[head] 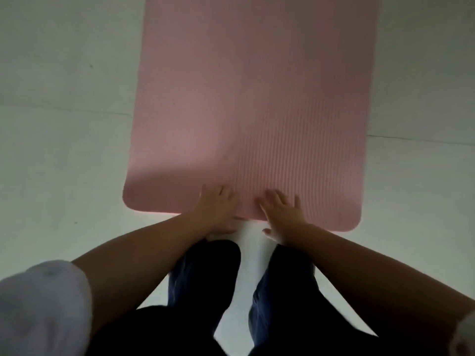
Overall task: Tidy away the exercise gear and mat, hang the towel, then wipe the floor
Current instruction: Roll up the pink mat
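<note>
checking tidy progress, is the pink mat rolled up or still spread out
Spread flat: the pink exercise mat lies unrolled on the floor, both hands at its near edge.

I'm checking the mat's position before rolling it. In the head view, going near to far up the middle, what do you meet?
Trouser legs → left hand and right hand side by side at the mat's near edge → pink mat, lying flat.

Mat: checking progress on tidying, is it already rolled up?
No, the mat lies flat on the floor, both hands at its near edge.
</note>
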A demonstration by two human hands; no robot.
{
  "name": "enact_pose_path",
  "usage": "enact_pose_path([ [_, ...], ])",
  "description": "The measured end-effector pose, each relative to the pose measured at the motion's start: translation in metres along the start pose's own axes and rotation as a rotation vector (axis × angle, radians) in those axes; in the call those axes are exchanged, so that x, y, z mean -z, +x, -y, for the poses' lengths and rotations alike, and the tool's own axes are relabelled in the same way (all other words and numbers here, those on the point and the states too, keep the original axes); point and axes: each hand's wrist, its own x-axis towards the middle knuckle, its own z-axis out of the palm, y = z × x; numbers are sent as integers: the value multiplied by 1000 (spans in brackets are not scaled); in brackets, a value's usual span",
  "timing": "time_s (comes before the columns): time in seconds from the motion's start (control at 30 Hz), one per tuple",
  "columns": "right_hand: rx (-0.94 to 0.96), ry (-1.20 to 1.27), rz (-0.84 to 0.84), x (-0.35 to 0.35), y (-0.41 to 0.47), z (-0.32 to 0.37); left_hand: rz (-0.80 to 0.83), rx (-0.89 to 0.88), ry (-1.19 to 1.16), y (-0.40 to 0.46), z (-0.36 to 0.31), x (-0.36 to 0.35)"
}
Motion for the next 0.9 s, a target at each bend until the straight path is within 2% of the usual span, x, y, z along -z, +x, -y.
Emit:
enact_pose_path([
  [0.1,124,-48,-152,-10,21,-15,-117,-137,11,31,13,-23],
  [0.13,177,-41,-141,-3,24,-23,-111,-187,-48,37,20,-19],
  [0.2,229,4,-26,25,33,-38,17,-233,-125,41,36,9],
  [0.27,179,144,37,64,43,-52,1,-169,-207,46,51,46],
  [0.33,92,269,10,94,46,-60,-138,-122,-153,44,50,72],
  [0.4,34,294,-71,106,50,-63,-438,-159,-18,42,38,73],
  [0.43,26,299,-91,107,52,-63,-477,-159,32,38,28,69],
  [0.57,15,202,-175,97,64,-58,-390,-185,215,38,27,36],
  [0.67,20,-142,-462,73,59,-49,-271,-130,362,47,45,34],
  [0.7,30,-179,-511,64,53,-41,-214,-153,347,49,48,37],
  [0.73,53,-164,-544,53,47,-34,-233,-195,312,53,50,39],
  [0.77,83,-154,-548,43,42,-28,-232,-217,311,59,51,41],
  [0.8,103,-150,-484,34,40,-24,-243,-235,298,64,51,43],
  [0.87,58,-145,-334,19,48,-30,-182,-255,210,71,51,52],
  [0.9,46,-169,-340,19,53,-34,-138,-240,140,74,54,53],
])
